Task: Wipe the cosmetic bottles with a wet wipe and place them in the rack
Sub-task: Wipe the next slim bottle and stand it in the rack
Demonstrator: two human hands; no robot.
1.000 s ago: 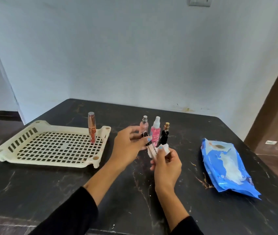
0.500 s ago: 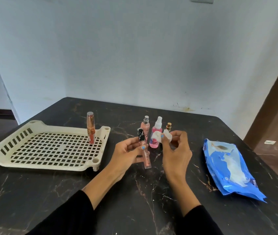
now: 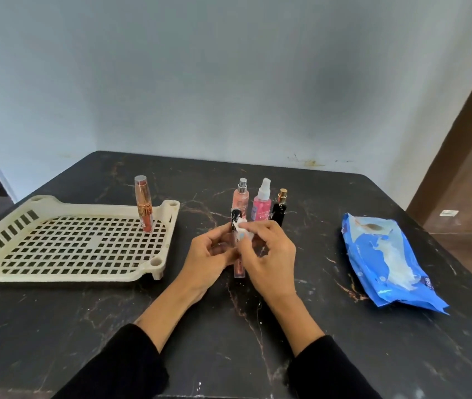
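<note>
The left hand (image 3: pixel 209 254) has its fingers (image 3: pixel 223 250) curled round a slim black-capped tube (image 3: pixel 239 267), held upright just above the bench (image 3: pixel 113 326), while the right hand (image 3: pixel 269 260) pinches a small wet wipe (image 3: pixel 243 227) against its cap; to wipe well, I judge the left should turn the tube as the wipe is drawn down its length. Half a second ago the wipe was held off beside the tube; now it touches. Left of the fingers the rack (image 3: pixel 13 217) holds one rose-gold tube (image 3: pixel 144 208); three spray bottles (image 3: pixel 262 204) stand just behind them.
</note>
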